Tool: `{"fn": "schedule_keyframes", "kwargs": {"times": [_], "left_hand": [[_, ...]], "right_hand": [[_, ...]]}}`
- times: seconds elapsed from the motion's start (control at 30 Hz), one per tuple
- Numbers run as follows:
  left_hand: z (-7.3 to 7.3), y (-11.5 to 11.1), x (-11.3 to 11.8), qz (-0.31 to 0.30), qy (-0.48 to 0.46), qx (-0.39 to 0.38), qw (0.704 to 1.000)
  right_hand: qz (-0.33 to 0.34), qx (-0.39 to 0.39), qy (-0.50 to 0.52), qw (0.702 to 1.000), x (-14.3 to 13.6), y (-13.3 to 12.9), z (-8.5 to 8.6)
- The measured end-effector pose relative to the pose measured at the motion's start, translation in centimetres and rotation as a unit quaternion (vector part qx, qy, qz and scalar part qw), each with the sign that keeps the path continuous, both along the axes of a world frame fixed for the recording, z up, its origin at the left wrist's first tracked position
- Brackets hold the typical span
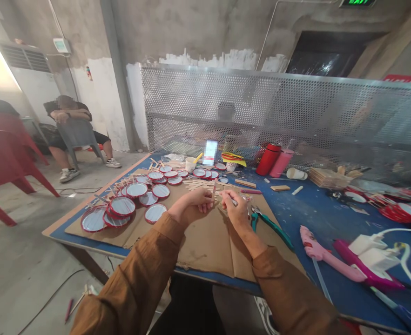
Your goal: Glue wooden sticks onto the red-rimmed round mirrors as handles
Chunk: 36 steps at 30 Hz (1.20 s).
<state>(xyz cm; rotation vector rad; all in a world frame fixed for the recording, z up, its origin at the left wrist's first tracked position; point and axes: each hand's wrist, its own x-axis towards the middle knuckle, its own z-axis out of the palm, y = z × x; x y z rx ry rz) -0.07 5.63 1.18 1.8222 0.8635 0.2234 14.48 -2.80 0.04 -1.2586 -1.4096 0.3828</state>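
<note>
Two hands meet over cardboard (205,242) on a blue table (317,209): the left hand (191,204) closes round an upright wooden stick (214,188), the right hand (235,207) pinches another small piece, too small to name. The stick looks light, stiff and easily snapped, best held near its middle. Red-rimmed lids (121,207) lie just left; a white cup (190,164) holds a yellow tool. Pliers (271,225) rest beside the right wrist.

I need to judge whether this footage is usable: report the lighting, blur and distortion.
Head view: strong glare blows out the upper left corner; wide-angle bending curves the table edge and mesh screen; both hands at centre are fairly sharp, while edges smear.
</note>
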Motion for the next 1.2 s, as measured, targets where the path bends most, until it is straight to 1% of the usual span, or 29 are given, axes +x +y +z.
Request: {"fn": "schedule_keyframes", "kwargs": {"times": [0.17, 0.37, 0.5, 0.73, 0.97, 1.07, 1.2], "left_hand": [[-0.15, 0.11, -0.05, 0.003, 0.003, 0.011, 1.000], [0.39, -0.40, 0.05, 0.005, 0.016, 0.013, 1.000], [0.62, -0.61, 0.21, 0.015, 0.017, 0.010, 1.000], [0.47, -0.53, 0.16, 0.005, 0.011, 0.011, 1.000], [0.60, -0.73, 0.03, 0.012, -0.003, 0.007, 1.000], [0.64, -0.77, 0.08, 0.007, 0.003, 0.012, 1.000], [0.76, -0.85, 0.16, 0.008, 0.017, 0.013, 1.000]], "right_hand": [[-0.011, 0.002, -0.003, 1.000, 0.06, 0.20, -0.31], [-0.024, 0.023, -0.037, 0.999, 0.30, 0.58, -0.70], [-0.023, 0.030, -0.039, 0.999, 0.28, 0.48, -0.64], [-0.007, 0.013, -0.064, 0.998, 0.24, 0.35, -0.57], [-0.006, 0.014, -0.053, 0.998, 0.36, 0.48, -0.69], [-0.002, 0.012, -0.059, 0.998, 0.42, 0.52, -0.83], [-0.015, 0.028, -0.047, 0.998, 0.47, 0.51, -0.82]]}}
